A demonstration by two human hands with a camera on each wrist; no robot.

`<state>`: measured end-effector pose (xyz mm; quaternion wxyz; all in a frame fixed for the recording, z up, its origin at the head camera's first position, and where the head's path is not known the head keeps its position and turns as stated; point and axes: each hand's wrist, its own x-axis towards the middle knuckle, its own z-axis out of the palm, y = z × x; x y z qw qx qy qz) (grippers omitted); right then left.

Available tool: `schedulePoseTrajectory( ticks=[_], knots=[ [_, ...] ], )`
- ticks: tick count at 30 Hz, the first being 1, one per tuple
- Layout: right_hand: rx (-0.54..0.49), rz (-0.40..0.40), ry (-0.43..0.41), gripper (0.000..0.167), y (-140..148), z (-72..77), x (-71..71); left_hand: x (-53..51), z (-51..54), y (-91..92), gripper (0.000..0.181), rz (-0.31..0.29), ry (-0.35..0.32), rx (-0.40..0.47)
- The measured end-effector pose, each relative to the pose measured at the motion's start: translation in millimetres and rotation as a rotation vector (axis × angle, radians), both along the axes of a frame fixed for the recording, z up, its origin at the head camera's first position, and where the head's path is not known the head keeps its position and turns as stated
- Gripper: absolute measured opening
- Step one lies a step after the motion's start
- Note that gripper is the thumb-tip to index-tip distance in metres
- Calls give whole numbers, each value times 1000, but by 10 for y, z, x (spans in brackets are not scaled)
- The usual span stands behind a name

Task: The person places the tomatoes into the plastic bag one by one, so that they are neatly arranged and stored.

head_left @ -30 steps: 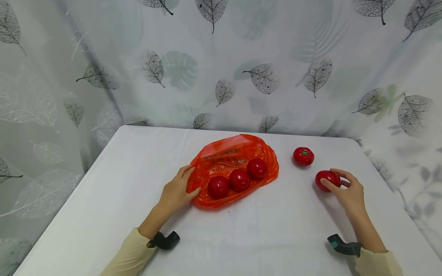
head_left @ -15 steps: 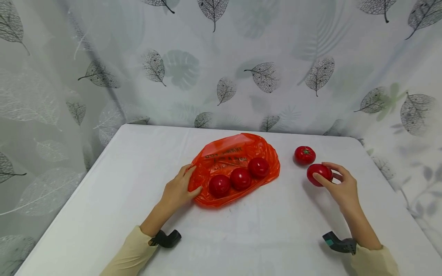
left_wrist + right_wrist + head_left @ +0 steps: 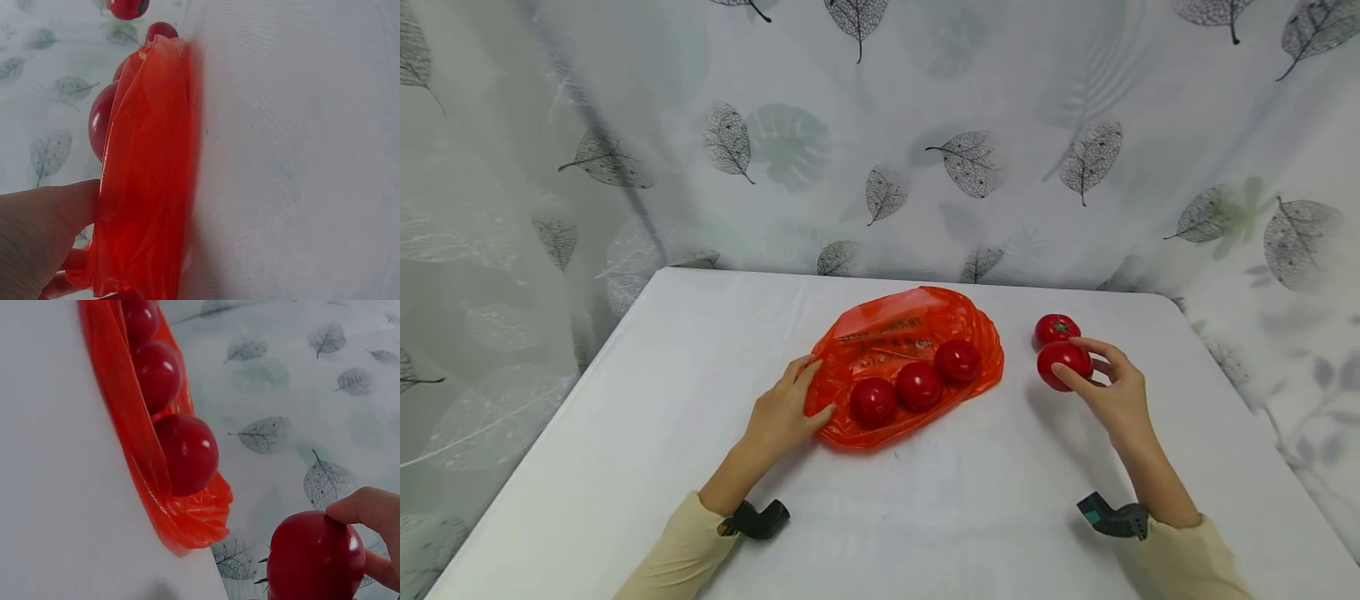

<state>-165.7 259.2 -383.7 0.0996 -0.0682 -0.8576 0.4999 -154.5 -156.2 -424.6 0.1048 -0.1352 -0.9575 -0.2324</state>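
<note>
An orange-red plastic bag point(image 3: 880, 321) lies on the white table with three red tomatoes point(image 3: 919, 386) in a slanted row on it. My left hand point(image 3: 781, 417) grips the bag's left edge, thumb at the near side; the left wrist view shows the thumb against the bag's film point(image 3: 147, 162). My right hand point(image 3: 1112, 392) holds a red tomato point(image 3: 1063, 366) between thumb and fingers, above the table to the right of the bag. In the right wrist view that tomato point(image 3: 315, 556) has green leaf tips at its left side. Just behind it sits another tomato point(image 3: 1056, 327), partly covered.
The white table point(image 3: 925, 517) reaches back to a hanging leaf-patterned curtain point(image 3: 880, 125), which also runs along the left and right sides. Black devices are strapped at the left wrist point(image 3: 762, 520) and right wrist point(image 3: 1112, 517).
My right hand has moved left with its tomato, which now overlaps the loose one behind it in the head view. My left hand keeps its grip on the bag with no clear movement.
</note>
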Motion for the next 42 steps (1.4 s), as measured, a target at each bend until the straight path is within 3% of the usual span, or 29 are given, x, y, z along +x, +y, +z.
schedulePoseTrajectory(
  ticks=[22, 30, 42],
  knots=[
    [-67, 191, 95, 54, -595, 6, -173, -18, 9, -18, 68, -19, 12, -12],
    [-119, 235, 77, 54, -850, 50, -229, -4, 15, -23, 68, -20, 14, -6],
    [-157, 340, 79, 50, -1100, -1, -367, -14, -3, -24, 68, -10, -9, -13]
  ],
)
